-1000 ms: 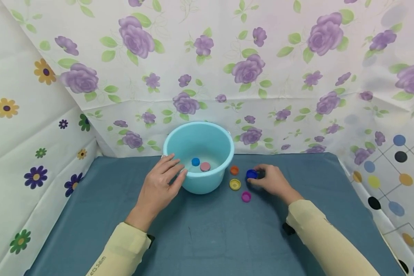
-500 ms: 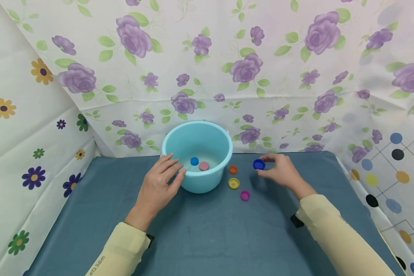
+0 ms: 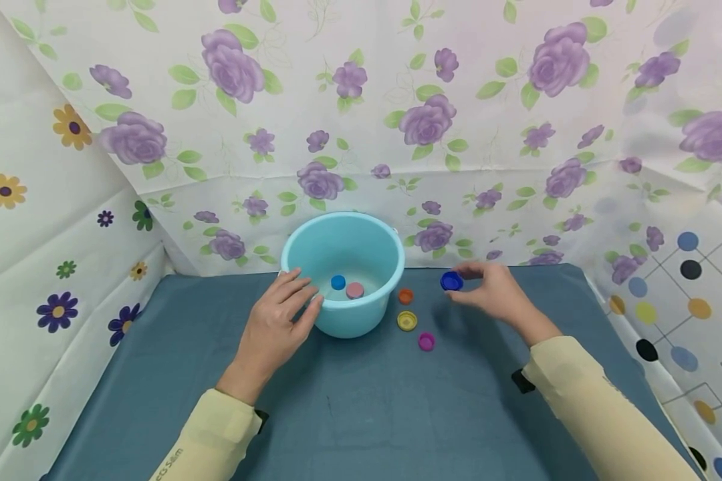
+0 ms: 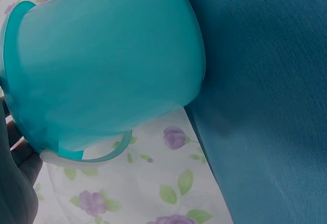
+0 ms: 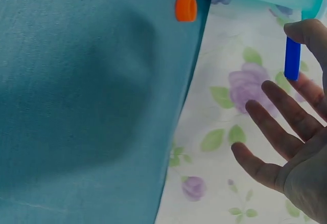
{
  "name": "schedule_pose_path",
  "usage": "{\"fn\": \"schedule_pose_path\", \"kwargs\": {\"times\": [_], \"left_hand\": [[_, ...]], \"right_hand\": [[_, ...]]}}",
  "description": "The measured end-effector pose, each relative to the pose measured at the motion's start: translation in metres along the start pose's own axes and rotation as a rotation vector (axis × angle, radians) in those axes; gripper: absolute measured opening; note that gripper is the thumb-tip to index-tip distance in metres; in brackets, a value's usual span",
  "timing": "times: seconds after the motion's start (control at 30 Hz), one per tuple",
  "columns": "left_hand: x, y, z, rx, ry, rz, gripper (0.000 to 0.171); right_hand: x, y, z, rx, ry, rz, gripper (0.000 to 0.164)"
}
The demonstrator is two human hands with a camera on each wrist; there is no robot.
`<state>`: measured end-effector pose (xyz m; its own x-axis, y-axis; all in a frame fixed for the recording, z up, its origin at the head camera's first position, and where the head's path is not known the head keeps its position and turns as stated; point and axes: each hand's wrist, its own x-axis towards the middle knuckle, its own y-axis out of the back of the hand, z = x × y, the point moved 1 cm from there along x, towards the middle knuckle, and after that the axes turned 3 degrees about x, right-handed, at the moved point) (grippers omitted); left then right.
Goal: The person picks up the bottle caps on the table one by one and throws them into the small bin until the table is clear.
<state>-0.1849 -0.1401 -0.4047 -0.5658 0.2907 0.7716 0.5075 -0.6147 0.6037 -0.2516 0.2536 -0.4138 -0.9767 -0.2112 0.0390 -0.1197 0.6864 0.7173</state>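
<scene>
My right hand [image 3: 495,292] pinches a dark blue bottle cap [image 3: 452,280] between thumb and forefinger, raised above the cloth. In the right wrist view the cap [image 5: 292,59] stands edge-on, with the other fingers spread away from it. My left hand [image 3: 279,316] rests with loosely extended fingers at the near left rim of a light blue bucket [image 3: 352,319]. Two caps lie on the bucket's floor, one blue [image 3: 338,282] and one pink [image 3: 355,290]. Just right of the bucket lie an orange cap [image 3: 406,296], a yellow cap [image 3: 406,321] and a magenta cap [image 3: 426,341].
A blue-grey cloth [image 3: 361,414] covers the table. Behind the bucket hangs a white sheet with purple flowers [image 3: 427,120]. Patterned sheets also close off the left and right sides. The bucket's handle [image 4: 115,151] hangs down its side in the left wrist view.
My right hand has lifted the dark blue cap off the cloth and drawn it up and slightly right, tilting it. The left hand stays at the bucket rim.
</scene>
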Motion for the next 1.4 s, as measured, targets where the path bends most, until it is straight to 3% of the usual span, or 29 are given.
{"fn": "schedule_pose_path", "kwargs": {"times": [0.47, 0.97, 1.4], "left_hand": [[0.0, 0.0, 0.0, 0.006, -0.001, 0.004, 0.023], [0.001, 0.001, 0.001, 0.004, -0.001, -0.002, 0.024], [-0.001, 0.001, -0.001, 0.007, -0.009, -0.001, 0.023]], "right_hand": [[0.0, 0.013, -0.015, -0.054, 0.011, -0.001, 0.061], [0.004, 0.028, -0.031, -0.048, 0.01, 0.04, 0.055], [0.016, 0.038, -0.057, -0.091, 0.1, 0.087, 0.053]]}}
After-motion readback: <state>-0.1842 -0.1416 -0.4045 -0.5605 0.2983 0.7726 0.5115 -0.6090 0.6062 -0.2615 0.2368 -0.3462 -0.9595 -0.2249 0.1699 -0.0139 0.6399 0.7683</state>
